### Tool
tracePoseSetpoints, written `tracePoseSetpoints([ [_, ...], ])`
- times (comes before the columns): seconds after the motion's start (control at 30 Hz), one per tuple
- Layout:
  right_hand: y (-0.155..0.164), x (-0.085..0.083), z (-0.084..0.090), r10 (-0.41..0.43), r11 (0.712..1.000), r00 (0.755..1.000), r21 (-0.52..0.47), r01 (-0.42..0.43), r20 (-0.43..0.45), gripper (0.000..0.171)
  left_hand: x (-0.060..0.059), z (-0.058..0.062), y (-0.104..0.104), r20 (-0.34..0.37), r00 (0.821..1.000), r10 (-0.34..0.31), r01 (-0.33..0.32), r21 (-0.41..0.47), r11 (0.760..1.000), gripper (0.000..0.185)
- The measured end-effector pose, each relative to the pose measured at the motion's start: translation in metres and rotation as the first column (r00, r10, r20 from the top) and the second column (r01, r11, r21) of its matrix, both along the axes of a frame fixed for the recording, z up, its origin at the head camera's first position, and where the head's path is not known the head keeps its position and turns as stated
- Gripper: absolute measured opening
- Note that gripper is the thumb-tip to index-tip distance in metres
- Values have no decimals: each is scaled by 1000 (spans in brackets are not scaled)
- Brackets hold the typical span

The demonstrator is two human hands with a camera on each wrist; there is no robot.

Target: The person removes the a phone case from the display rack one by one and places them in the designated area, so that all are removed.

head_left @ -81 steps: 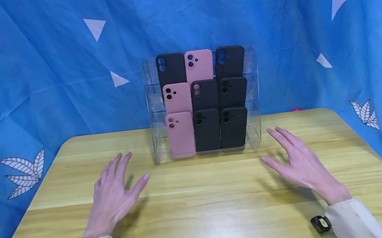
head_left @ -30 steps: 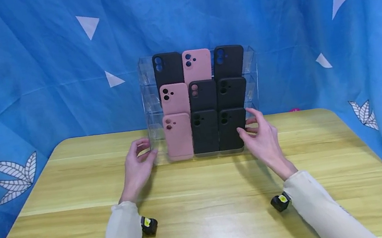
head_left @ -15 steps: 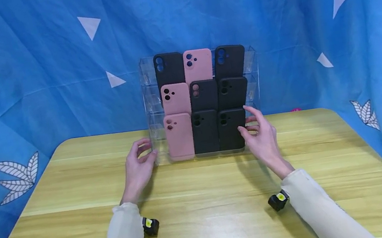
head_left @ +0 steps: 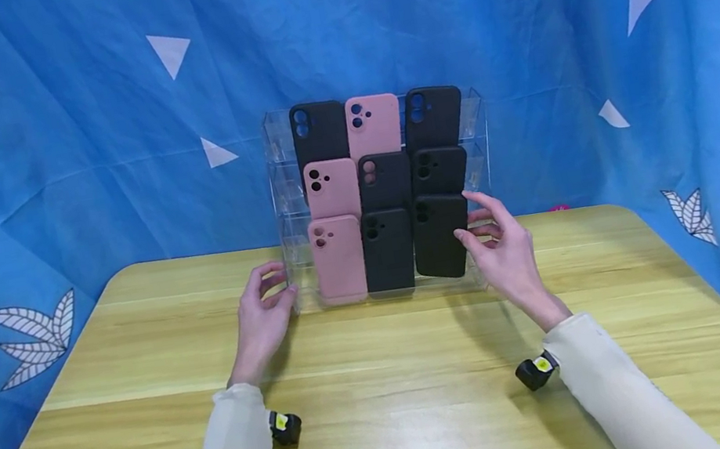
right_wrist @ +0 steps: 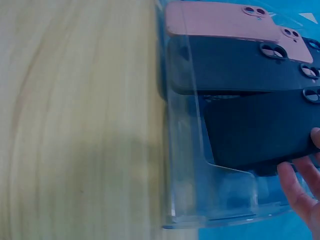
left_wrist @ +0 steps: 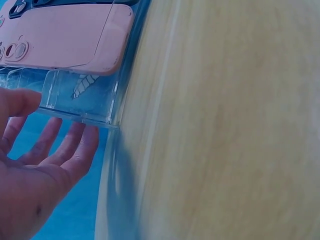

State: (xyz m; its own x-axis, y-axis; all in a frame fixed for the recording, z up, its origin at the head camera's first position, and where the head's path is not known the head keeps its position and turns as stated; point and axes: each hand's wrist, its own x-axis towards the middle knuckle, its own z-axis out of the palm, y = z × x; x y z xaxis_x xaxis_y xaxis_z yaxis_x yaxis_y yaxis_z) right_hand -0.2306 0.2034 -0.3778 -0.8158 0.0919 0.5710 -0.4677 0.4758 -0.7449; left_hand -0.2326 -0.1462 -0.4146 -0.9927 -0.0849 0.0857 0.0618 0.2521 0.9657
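Observation:
A clear stepped display rack [head_left: 299, 266] stands at the back of the table, with pink and black phone cases leaning in its tiers. At its left side, my left hand [head_left: 256, 323] holds the edge, thumb at the front and fingers curled along the side wall. My right hand [head_left: 506, 252] pinches the right edge of the lower-right black phone case [head_left: 441, 239] between thumb and fingers. In the right wrist view that black case [right_wrist: 260, 130] sits tilted, its lower end raised from the bottom ledge. Beside it are a dark case [head_left: 389, 251] and a pink case [head_left: 340, 260].
Upper tiers hold more cases, among them a pink one [head_left: 375, 123] at the top middle. The wooden table [head_left: 388, 394] stretches in front of the rack. A blue patterned cloth [head_left: 103, 140] hangs behind. A small black camera sits on each wrist.
Both hands came in from the table's sides to the rack. Over the last half second, the right hand raised and tilted the lower-right black case slightly; the left hand stayed put.

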Motion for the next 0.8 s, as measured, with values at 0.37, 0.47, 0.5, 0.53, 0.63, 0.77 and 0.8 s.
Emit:
tracePoseSetpoints([
  [0.37,5,3,20,29,999,998,-33,-31,-48,60,-1,1,0,2,1000,-9,9,38,999,41],
  [0.47,6,4,24,56,997,997,-58,-59,-44,61,-2,-1,0,-2,1000,-12,12,47,999,40],
  [0.5,6,5,25,64,996,997,-66,-67,-40,61,-2,-1,0,-3,1000,-13,13,48,999,40],
  [0.53,6,6,26,76,994,997,-74,-78,-35,61,-3,-1,0,-2,1000,-14,14,49,999,40],
  [0.63,6,8,29,112,987,994,-110,-113,-17,62,-3,-1,0,4,1000,-15,15,50,999,41],
  [0.77,6,12,32,147,982,989,-124,-145,4,62,-3,0,1,12,1000,-18,17,52,999,41],
  [0.8,6,13,32,152,982,988,-119,-149,13,62,-3,0,1,14,1000,-19,18,53,998,41],
])
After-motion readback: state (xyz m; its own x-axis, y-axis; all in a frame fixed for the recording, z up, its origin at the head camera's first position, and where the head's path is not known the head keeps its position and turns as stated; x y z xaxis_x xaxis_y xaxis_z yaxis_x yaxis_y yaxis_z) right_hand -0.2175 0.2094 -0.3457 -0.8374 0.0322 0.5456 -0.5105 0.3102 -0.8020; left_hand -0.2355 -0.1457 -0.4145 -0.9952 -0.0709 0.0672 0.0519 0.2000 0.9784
